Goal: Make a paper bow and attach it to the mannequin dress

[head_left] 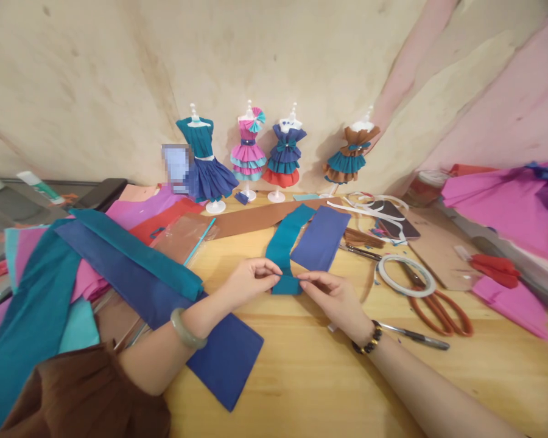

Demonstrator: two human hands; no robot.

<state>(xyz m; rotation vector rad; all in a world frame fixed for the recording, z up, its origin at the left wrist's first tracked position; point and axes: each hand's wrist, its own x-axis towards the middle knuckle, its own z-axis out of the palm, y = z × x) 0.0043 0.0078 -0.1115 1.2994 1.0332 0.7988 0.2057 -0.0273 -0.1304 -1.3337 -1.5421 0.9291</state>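
A teal paper strip [284,245] lies on the wooden table [329,377], running from a near folded end toward the back. My left hand [250,278] pinches the left side of that folded end. My right hand [329,295] pinches its right side with fingertips. A blue paper rectangle [320,238] lies just right of the strip, partly over it. Several small mannequins in paper dresses [251,149] stand in a row against the wall behind.
Long blue and teal paper sheets [132,267] drape across my left forearm. Orange-handled scissors [436,302], a tape ring [406,275] and a pen [415,336] lie right of my hands. Pink paper [506,207] is piled at far right, a phone [395,220] behind.
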